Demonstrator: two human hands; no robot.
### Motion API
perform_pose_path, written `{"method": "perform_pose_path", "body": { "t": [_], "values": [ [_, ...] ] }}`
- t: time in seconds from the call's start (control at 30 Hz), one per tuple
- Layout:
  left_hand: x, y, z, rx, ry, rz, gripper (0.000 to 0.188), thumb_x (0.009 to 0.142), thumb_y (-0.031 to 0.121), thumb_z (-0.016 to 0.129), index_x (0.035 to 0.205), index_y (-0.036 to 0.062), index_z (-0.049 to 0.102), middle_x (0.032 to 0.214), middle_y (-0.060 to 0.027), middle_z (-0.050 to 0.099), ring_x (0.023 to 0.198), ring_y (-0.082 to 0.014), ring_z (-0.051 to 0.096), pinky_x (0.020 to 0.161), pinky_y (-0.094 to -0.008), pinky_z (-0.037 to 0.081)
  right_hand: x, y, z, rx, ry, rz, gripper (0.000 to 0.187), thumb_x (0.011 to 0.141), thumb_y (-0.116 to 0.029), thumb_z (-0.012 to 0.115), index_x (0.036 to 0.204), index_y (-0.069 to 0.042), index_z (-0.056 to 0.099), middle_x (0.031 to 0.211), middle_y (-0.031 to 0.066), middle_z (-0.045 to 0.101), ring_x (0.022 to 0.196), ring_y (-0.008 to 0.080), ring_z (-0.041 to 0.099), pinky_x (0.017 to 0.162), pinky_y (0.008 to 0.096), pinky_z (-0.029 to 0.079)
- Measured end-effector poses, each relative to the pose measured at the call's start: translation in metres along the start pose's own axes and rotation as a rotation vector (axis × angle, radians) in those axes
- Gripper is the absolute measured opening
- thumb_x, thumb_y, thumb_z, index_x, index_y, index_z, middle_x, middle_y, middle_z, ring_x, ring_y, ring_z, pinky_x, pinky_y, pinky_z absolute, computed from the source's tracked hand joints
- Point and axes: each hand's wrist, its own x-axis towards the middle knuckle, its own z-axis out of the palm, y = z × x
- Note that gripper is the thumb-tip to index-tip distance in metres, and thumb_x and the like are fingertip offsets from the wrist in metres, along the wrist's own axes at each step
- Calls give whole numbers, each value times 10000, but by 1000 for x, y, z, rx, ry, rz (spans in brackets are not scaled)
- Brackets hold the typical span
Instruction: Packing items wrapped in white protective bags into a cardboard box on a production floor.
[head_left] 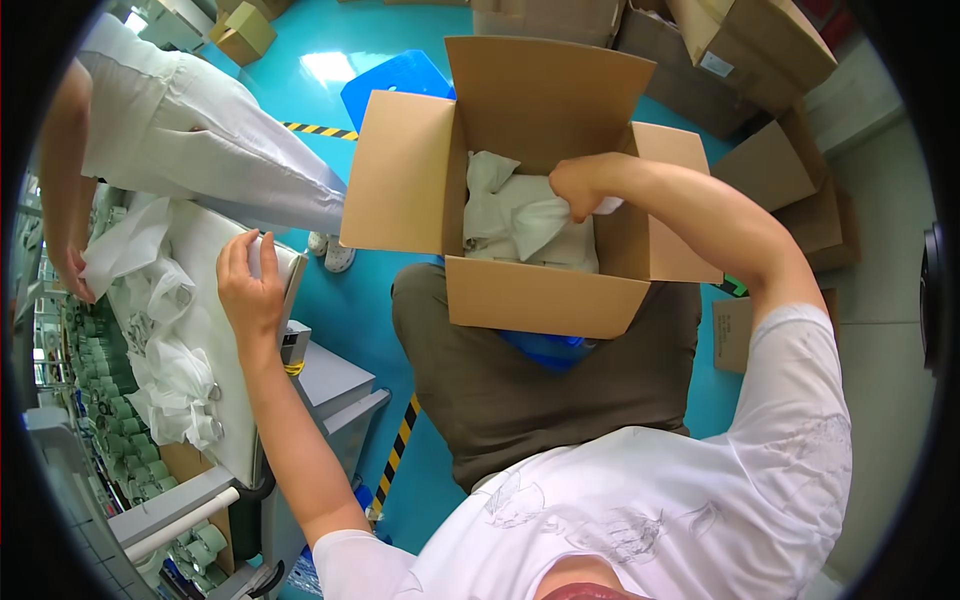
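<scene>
An open cardboard box [545, 297] stands before my knees with its flaps spread out. Inside lie white, soft wrapped packages [495, 205], partly bunched up. My right hand [582, 187] reaches into the box with its fingers closed on a white wrapping [540, 222]; whatever is inside the wrapping is hidden. To the left, my left hand [250, 285] hovers by the edge of a white-topped table [228, 345], fingers apart and holding nothing. White bags [175, 375] with metal-looking parts showing lie in a row along that table.
A co-worker in white trousers [215, 115] stands at the far left, one hand [75, 275] at a white bag. Racks of greenish parts [120, 425] line the table's left side. More cardboard boxes [750, 60] are stacked at the far right. A blue plastic piece [395, 82] lies behind the box.
</scene>
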Motion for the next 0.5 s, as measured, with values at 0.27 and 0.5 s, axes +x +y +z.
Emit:
{"method": "perform_pose_path", "body": {
  "t": [0.27, 0.5],
  "values": [
    [13, 20, 7, -42, 24, -24, 171, 923, 189, 722, 903, 22, 698, 1004, -110, 700, 972, -312, 642, 871, -417, 513, 92, 41, 16, -298, 120, -381, 203, 604, -125, 684, 787, -50, 729, 806, 193, 712, 851, 407, 693, 762, 509, 555],
    [12, 21, 4, -59, 21, -62, 129, 913, 154, 725, 902, 28, 704, 1011, -108, 701, 989, -308, 646, 869, -410, 519, 124, 23, 39, -652, 301, -287, 173, 766, -201, 644, 828, -105, 773, 964, 72, 727, 1053, 277, 623, 920, 407, 484]
  ]
}}
